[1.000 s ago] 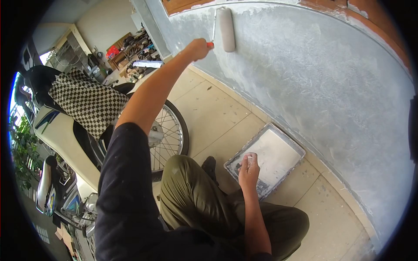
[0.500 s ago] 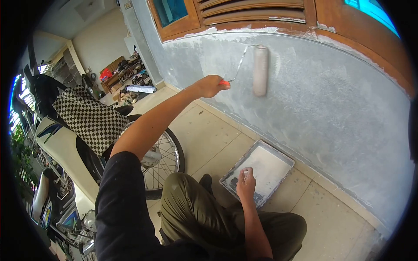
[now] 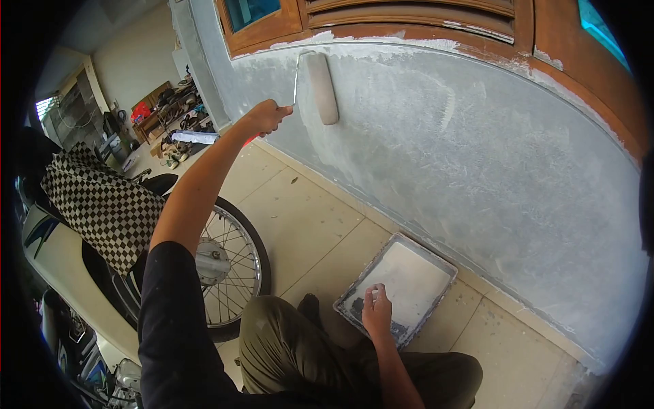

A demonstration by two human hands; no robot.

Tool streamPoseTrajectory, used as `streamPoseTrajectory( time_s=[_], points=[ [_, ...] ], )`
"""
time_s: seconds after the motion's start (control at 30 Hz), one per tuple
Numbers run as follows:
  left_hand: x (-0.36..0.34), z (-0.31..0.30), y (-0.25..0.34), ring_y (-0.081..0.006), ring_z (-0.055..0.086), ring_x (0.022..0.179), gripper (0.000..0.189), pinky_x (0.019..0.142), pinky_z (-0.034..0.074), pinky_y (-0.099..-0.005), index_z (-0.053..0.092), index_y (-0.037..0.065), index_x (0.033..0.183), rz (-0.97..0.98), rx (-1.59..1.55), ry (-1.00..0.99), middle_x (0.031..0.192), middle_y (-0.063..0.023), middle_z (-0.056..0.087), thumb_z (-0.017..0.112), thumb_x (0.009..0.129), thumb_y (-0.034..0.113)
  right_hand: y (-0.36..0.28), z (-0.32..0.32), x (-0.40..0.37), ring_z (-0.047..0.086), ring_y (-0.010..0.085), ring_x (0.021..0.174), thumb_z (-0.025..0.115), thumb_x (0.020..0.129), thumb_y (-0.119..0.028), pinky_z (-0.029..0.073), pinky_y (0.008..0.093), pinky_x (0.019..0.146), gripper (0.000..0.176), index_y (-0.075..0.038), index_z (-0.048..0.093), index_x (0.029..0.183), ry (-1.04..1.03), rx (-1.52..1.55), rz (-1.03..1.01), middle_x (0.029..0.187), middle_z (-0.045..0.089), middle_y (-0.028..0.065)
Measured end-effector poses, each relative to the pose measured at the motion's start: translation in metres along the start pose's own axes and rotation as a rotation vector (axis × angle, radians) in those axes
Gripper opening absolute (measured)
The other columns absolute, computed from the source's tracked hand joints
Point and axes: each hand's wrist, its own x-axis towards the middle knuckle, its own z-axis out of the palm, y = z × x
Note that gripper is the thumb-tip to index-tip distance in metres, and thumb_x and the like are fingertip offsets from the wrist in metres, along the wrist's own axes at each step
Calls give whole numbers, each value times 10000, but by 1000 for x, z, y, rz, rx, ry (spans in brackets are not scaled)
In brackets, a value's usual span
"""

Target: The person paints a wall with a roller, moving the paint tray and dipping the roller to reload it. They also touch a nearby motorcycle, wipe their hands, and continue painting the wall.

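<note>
My left hand [image 3: 267, 118] is wrapped around the red handle [image 3: 253, 140] of a paint roller, arm stretched out toward the wall. The pale roller sleeve [image 3: 320, 88] lies against the grey wall [image 3: 409, 116], slightly tilted, just below the window frame. Near my knees, my right hand [image 3: 377, 312] is above a paint tray [image 3: 446, 278] on the floor. Its fingers are curled in, with whitish marks at the tips; whether they hold anything is hidden. Off-white paint [image 3: 412, 273] covers much of the tray, and darker patches show at its near end.
A brown wooden window frame [image 3: 381, 33] with louvres runs above the wall, its lower edge smeared white. On my left stands a motorbike, its front wheel [image 3: 235, 266] close to my leg and a checkered cloth [image 3: 102, 204] over it. Shoes [image 3: 176, 158] and clutter lie farther back.
My left hand has moved the roller left along the wall and a little higher. My right hand stays over the tray. The view has shifted slightly.
</note>
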Motion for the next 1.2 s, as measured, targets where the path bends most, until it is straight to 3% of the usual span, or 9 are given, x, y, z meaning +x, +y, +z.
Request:
streamPoseTrajectory(
  time_s=[0.27, 0.5, 0.6, 0.73, 0.8, 0.87, 0.9, 0.97, 1.2],
  points=[
    [-121, 33, 149, -162, 518, 597, 594, 512, 441, -318, 608, -22, 915, 331, -9, -244, 731, -85, 548, 539, 1005, 561, -7, 1, -18, 617, 406, 667, 532, 1019, -200, 448, 494, 629, 153, -53, 504, 1055, 6, 4, -77, 668, 607, 164],
    [-161, 61, 237, -214, 589, 674, 641, 653, 503, -351, 662, -62, 981, 553, 141, -218, 771, -131, 617, 520, 1013, 563, -26, -31, -29, 647, 432, 733, 545, 1007, -210, 466, 514, 645, 165, -51, 522, 1044, 117, 2, -101, 716, 651, 194],
    [-144, 45, 226, -238, 623, 702, 643, 717, 512, -369, 684, -63, 964, 658, 250, -138, 819, -157, 667, 518, 1014, 556, -31, -37, -26, 651, 436, 737, 547, 1003, -204, 473, 513, 649, 159, -51, 526, 1039, 169, 16, -132, 733, 665, 200],
    [-127, 10, 189, -243, 642, 726, 647, 741, 517, -377, 701, -52, 894, 494, 350, -15, 793, -167, 685, 528, 1006, 561, -35, -38, -23, 650, 446, 730, 554, 1002, -208, 473, 521, 647, 170, -50, 522, 1055, 114, 19, -101, 733, 662, 206],
    [-94, -2, 149, -240, 622, 664, 641, 667, 514, -375, 691, -47, 863, 479, 328, 95, 728, -145, 651, 534, 1006, 558, -32, -33, -22, 650, 448, 728, 556, 1002, -209, 472, 524, 645, 173, -50, 520, 1058, 88, 21, -76, 731, 661, 206],
    [-77, -22, 128, -226, 586, 576, 635, 546, 490, -367, 678, -56, 872, 292, 289, 88, 684, -121, 610, 546, 1002, 552, -28, -26, -19, 649, 450, 732, 548, 1008, -214, 471, 528, 646, 177, -49, 516, 1063, 78, 26, -79, 728, 658, 208],
    [-64, -29, 115, -226, 586, 576, 635, 546, 490, -367, 678, -56, 872, 286, 284, 83, 684, -121, 610, 546, 1002, 552, -26, -23, -16, 649, 450, 732, 548, 1008, -214, 471, 528, 646, 177, -49, 516, 1063, 73, 20, -74, 728, 658, 208],
    [-36, -39, 85, -210, 536, 483, 623, 432, 437, -354, 654, -67, 854, 169, 239, 170, 650, -109, 577, 559, 999, 531, -22, -17, -12, 650, 447, 736, 533, 1016, -219, 470, 527, 649, 176, -49, 519, 1058, 63, -4, -58, 728, 655, 214],
    [55, -59, 7, -192, 478, 416, 610, 376, 388, -354, 612, -67, 800, -26, 151, 231, 620, -91, 544, 567, 1002, 508, -4, -1, 4, 646, 433, 719, 522, 1023, -229, 469, 516, 646, 188, -42, 522, 1046, 24, -30, -17, 693, 634, 198]
  ],
)
